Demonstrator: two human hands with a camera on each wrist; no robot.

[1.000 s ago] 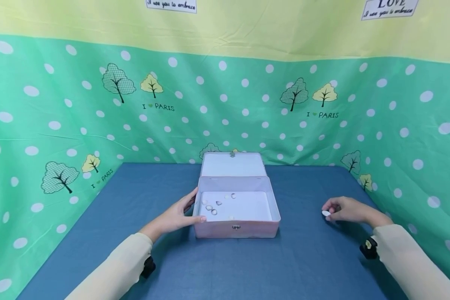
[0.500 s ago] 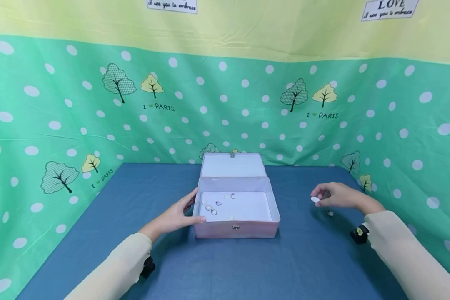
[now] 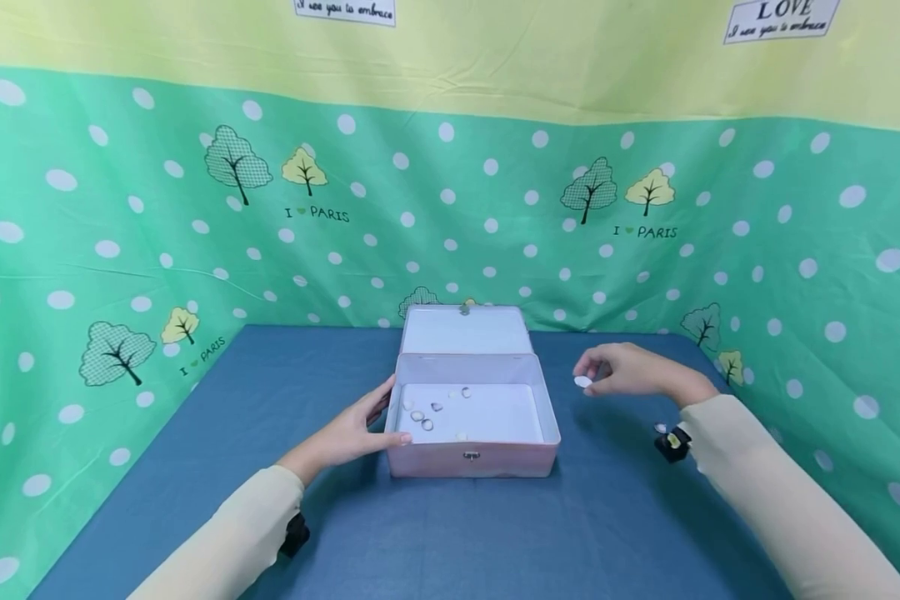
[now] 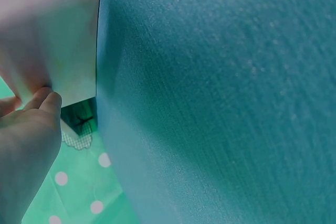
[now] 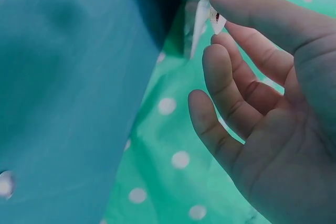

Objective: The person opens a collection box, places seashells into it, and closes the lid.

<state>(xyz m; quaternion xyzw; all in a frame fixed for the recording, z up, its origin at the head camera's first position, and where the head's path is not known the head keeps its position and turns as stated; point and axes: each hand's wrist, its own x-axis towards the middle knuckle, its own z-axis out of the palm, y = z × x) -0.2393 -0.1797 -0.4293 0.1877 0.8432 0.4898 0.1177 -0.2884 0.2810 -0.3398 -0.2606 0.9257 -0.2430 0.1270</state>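
A pale pink tin box [image 3: 510, 460] stands in the middle of the table, its lid [image 3: 465, 331] swung back. My left hand [image 3: 348, 432] grips its left side, thumb over the rim near the front corner, fingers against the outer wall. Several small seashells, among them a dark-rimmed shell [image 3: 427, 425], lie on the box floor, mostly toward the left. To the right of the box, above the table, my right hand [image 3: 630, 371] pinches a white seashell [image 3: 582, 382] between thumb and fingertips. In the right wrist view the other fingers are loosely bent.
Another small shell [image 3: 660, 428] lies on the blue tablecloth [image 3: 600, 533], beside the black wrist camera [image 3: 672, 445] below my right sleeve. A green dotted curtain [image 3: 487, 250] hangs behind the table and along both sides.
My right hand has lifted the white seashell off the table and carried it left toward the box, uncovering another shell on the cloth. The left hand and box stay put.
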